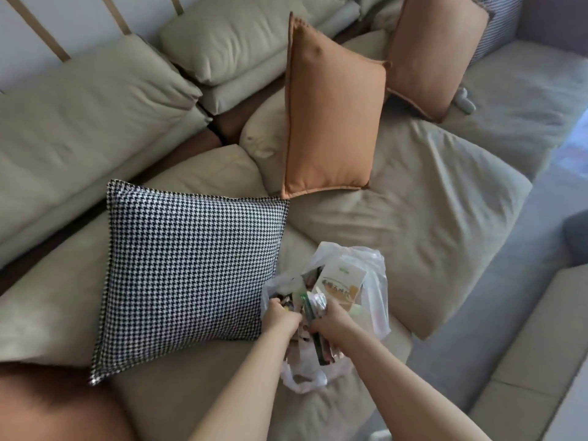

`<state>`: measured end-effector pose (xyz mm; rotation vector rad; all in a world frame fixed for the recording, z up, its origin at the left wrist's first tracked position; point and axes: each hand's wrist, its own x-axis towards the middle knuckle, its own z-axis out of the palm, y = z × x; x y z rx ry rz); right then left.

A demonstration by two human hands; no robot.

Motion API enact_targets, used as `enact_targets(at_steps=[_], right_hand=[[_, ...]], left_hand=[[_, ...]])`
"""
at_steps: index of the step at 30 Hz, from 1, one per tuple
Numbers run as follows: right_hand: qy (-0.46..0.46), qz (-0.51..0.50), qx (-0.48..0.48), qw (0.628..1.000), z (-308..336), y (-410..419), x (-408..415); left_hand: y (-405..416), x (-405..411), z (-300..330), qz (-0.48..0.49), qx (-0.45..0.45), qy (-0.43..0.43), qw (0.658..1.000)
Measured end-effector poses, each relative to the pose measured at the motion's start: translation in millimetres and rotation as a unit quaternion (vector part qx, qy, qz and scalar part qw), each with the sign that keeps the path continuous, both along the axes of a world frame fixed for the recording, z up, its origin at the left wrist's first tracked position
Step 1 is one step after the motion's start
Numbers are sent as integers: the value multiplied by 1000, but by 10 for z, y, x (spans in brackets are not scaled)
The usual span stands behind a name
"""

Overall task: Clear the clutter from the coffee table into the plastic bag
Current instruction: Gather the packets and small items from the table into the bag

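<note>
On the sofa seat, at 6 o'clock of frame centre, lay the bag, stuffed with packets. Its long axis ran 1-to-7 o'clock, mouth towards the person. Left hand gripped the bag's edge at 9 o'clock of the mouth. Right hand was clenched round a dark flat packet at the mouth; the bag interior lay at 12 o'clock of its fingers. Right hand nearer the contents. Checked cushion touched the bag at 9 o'clock. Coffee table not identifiable.

No text can be read; the print on the pale packet is blurred.
</note>
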<state>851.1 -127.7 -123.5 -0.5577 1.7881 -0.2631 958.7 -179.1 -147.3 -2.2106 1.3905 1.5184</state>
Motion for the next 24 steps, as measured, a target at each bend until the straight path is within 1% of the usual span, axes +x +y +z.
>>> enact_targets(at_steps=[5, 9, 11, 13, 16, 18, 24], right_hand=[[-10, 36, 5, 999, -35, -136, 61], [-34, 54, -13, 998, -50, -204, 94], [-38, 57, -29, 997, -39, -218, 81], [-22, 62, -46, 997, 6, -204, 48], [-17, 38, -62, 997, 23, -167, -26], [-25, 17, -54, 998, -4, -134, -59], [-34, -18, -60, 997, -54, -49, -129]], left_hand=[[-66, -2, -16, 6, 21, -14, 1000], [-109, 24, -66, 42, 32, -9, 999], [-120, 36, -44, 60, 44, -2, 997], [-91, 46, -14, 81, 60, 21, 995], [-28, 27, 23, 103, 69, 63, 990], [10, 0, 35, 102, 69, 82, 989], [82, -88, 101, 74, 53, 88, 992]])
